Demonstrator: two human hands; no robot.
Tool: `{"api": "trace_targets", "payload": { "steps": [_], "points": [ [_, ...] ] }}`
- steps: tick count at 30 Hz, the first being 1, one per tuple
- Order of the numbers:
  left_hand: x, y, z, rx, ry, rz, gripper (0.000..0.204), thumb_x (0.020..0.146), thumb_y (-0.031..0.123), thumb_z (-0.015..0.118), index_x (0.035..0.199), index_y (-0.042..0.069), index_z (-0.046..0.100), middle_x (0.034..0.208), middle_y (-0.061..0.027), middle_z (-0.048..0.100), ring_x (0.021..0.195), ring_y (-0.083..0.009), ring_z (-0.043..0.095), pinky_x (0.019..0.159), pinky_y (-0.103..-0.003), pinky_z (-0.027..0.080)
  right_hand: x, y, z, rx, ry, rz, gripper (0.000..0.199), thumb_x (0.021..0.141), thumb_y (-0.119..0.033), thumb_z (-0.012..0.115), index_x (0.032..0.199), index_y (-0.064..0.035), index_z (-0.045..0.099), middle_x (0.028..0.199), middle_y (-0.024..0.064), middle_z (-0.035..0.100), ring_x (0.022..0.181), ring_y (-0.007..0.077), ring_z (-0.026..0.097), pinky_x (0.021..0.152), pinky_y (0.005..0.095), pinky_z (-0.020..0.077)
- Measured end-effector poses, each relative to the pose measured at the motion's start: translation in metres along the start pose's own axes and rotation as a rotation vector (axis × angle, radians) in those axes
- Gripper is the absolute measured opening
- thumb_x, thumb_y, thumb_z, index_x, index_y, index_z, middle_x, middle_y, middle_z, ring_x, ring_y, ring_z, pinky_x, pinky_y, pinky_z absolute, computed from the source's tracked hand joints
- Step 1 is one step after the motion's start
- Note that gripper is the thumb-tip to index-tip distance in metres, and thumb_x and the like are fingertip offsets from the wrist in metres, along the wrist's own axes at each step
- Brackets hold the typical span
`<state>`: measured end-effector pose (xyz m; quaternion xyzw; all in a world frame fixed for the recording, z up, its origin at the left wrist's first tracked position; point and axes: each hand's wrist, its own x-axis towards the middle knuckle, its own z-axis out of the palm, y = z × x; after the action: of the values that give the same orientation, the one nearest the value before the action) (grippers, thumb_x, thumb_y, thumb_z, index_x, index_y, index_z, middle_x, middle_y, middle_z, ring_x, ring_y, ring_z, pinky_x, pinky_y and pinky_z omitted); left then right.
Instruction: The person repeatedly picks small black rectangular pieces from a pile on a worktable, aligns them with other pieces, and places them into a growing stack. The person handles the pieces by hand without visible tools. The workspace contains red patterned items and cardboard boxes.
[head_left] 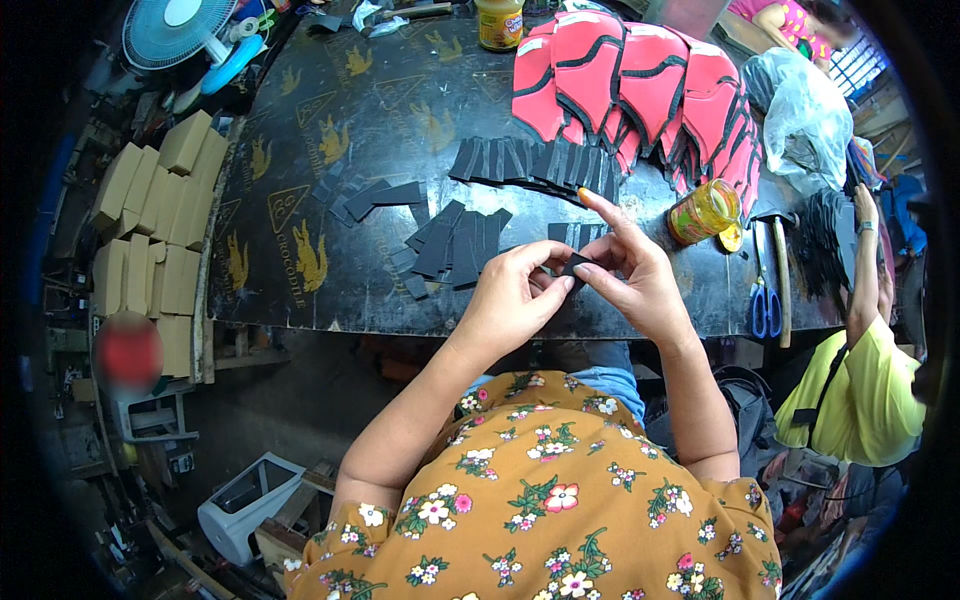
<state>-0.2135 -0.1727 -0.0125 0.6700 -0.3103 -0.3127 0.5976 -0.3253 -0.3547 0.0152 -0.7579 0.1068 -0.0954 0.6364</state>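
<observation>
My left hand [508,298] and my right hand [645,288] meet just above the near edge of the dark table [380,290]. Between them they pinch a small flat black piece [574,264], partly covered by the fingers. The right index finger is raised, with an orange-yellow smear on its tip. Beyond the hands, several black strips lie in an overlapping row [520,160]. More black strips [455,245] are spread to the left of my left hand. To the right of my right hand an opened jar [703,212] with yellow-orange contents lies tilted beside its lid [730,238].
Stacked pink pieces with black edging [590,75] fill the far right. Blue-handled scissors [765,305] and a hammer [782,285] lie at the right edge. A person in a yellow shirt [860,390] reaches over black sheets [825,240]. Cardboard boxes [150,205] stand left, near a fan [178,30].
</observation>
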Motion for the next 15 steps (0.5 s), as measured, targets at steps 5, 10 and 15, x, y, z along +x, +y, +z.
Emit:
{"api": "trace_targets", "payload": {
  "steps": [5,10,15],
  "points": [
    [0.013,0.003,-0.008,-0.334,0.018,-0.1,0.038,0.101,0.001,0.074,0.138,-0.002,0.067,0.105,-0.0018,0.067,0.085,-0.0045,0.067,0.074,-0.023,0.061,0.001,0.006,-0.003,0.012,0.279,-0.191,0.05,0.103,0.004,0.066,0.151,-0.0083,0.065,0.113,0.0044,0.07,0.101,0.0097,0.063,0.088,0.0244,0.0503],
    [0.013,0.0,-0.009,-0.374,0.04,-0.113,0.038,0.101,0.002,0.075,0.137,-0.004,0.066,0.105,-0.0042,0.069,0.084,-0.0069,0.07,0.072,-0.024,0.063,-0.009,0.009,-0.006,-0.155,0.12,-0.252,0.04,0.102,0.008,0.061,0.136,-0.0053,0.077,0.118,0.0058,0.064,0.113,0.0144,0.059,0.096,0.0268,0.0468],
    [0.013,-0.001,-0.008,-0.426,0.032,-0.109,0.038,0.101,0.001,0.073,0.137,-0.006,0.066,0.106,-0.0056,0.071,0.082,-0.0073,0.071,0.071,-0.025,0.063,-0.006,0.013,0.002,-0.25,0.143,-0.237,0.042,0.101,0.008,0.062,0.136,-0.0093,0.078,0.115,0.006,0.062,0.108,0.0163,0.059,0.096,0.0277,0.0475]
  ]
}}
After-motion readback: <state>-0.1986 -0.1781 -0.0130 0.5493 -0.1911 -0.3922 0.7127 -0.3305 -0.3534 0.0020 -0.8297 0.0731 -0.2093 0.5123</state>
